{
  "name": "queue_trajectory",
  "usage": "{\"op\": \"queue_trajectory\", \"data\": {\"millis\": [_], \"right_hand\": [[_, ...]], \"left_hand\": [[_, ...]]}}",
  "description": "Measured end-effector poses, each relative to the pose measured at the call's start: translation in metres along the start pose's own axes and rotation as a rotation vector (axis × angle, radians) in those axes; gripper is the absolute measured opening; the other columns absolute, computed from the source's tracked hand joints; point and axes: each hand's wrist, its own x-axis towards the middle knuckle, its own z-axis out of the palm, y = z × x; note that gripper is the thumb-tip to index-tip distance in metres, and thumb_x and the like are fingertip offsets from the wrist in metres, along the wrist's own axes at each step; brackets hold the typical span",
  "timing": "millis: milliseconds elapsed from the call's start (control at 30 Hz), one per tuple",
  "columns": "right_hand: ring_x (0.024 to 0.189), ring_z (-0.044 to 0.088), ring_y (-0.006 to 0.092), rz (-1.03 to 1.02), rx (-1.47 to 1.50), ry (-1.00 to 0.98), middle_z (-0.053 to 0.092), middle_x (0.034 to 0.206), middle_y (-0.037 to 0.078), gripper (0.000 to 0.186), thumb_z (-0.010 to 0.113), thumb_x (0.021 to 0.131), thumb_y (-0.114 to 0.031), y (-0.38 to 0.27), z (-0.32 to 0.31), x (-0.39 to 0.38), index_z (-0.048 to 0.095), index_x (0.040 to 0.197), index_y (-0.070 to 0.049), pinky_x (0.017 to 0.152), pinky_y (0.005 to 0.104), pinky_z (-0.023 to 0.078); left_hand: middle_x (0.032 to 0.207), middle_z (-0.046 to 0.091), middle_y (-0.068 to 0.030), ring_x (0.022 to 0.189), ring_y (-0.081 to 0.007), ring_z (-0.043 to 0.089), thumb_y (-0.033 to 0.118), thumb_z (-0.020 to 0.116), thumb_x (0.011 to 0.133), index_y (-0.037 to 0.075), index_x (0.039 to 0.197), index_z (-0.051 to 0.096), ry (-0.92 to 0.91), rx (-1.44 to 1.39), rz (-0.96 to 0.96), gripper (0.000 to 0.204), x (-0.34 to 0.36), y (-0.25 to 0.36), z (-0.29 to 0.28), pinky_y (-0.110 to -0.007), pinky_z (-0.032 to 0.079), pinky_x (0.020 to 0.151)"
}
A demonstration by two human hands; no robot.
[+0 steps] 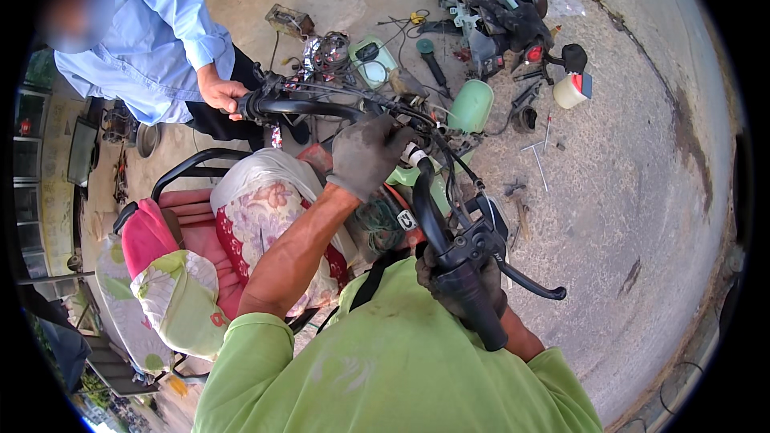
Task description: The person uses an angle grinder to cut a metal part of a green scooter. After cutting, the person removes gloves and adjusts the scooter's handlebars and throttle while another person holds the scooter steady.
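A black handlebar (pixel 431 207) with grips, levers and a bundle of cables (pixel 439 138) spans the view in front of me. My left hand (pixel 367 154), in a grey glove, is closed at the middle of the bar beside the cables; what its fingertips pinch is hidden. Under the near rubber grip (pixel 472 305), my gloved right hand (pixel 489 289) is wrapped around it, partly covered by the grip. The brake lever (pixel 533 285) sticks out to the right of that hand. Another person's bare hand (pixel 220 95) rests on the far left grip.
A seat with pink cushions (pixel 212 244) and floral covers stands at left. Beyond the bar lie green plastic panels (pixel 472 106), a green angle grinder (pixel 431 60), a metal T-shaped wrench (pixel 536 162) and a white tub (pixel 568 92). A partly dismantled vehicle (pixel 489 20) lies farther back.
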Motion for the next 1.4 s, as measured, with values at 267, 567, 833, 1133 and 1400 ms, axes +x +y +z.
{"op": "queue_trajectory", "data": {"millis": [267,567,833,1133,1400], "right_hand": [[0.09,0.055,0.0244,-0.003,-0.05,0.008,0.062,0.101,0.01,0.058,0.054,0.095,-0.049,-0.002,0.001,0.0,0.057,0.129,-0.003,0.075,0.0324,0.046],[0.089,0.054,0.0236,-0.082,-0.149,0.027,0.063,0.099,0.008,0.054,0.052,0.095,-0.049,0.002,-0.004,0.001,0.058,0.126,-0.005,0.075,0.0329,0.044],[0.114,0.059,0.0319,0.045,0.188,-0.216,0.063,0.123,0.021,0.046,0.061,0.098,-0.036,-0.003,-0.027,0.002,0.056,0.132,-0.005,0.113,0.0457,0.041],[0.111,0.06,0.0318,-0.02,0.111,-0.212,0.063,0.123,0.021,0.05,0.057,0.099,-0.041,-0.003,-0.027,0.003,0.056,0.132,-0.004,0.109,0.0467,0.042],[0.084,0.042,0.0175,-0.124,-0.221,-0.209,0.048,0.095,0.003,0.044,0.057,0.094,-0.046,0.003,-0.007,0.004,0.057,0.118,-0.01,0.074,0.0325,0.04]], "left_hand": [[0.083,0.068,-0.0129,0.072,-0.0326,0.068,0.02,0.075,0.084,0.005,0.09,0.072,0.049,-0.074,0.083,0.016,0.003,0.002,-0.002,-0.042,0.054,0.066],[0.078,0.065,-0.014,0.07,-0.0357,0.065,0.021,0.072,0.085,0.006,0.085,0.07,0.067,-0.14,0.088,0.016,0.002,-0.001,0.0,-0.047,0.052,0.064],[0.08,0.065,-0.0144,0.071,-0.0356,0.066,0.023,0.072,0.085,0.006,0.087,0.07,0.107,-0.111,0.095,0.018,0.0,-0.001,0.008,-0.046,0.052,0.065],[0.084,0.068,-0.0147,0.076,-0.0359,0.067,0.021,0.07,0.086,0.007,0.098,0.072,0.069,-0.064,0.08,0.019,-0.001,-0.004,0.01,-0.045,0.053,0.066],[0.084,0.067,-0.015,0.078,-0.0365,0.068,0.024,0.07,0.084,0.007,0.09,0.068,0.082,-0.003,-0.089,0.019,-0.002,0.01,0.004,-0.049,0.053,0.071]]}}
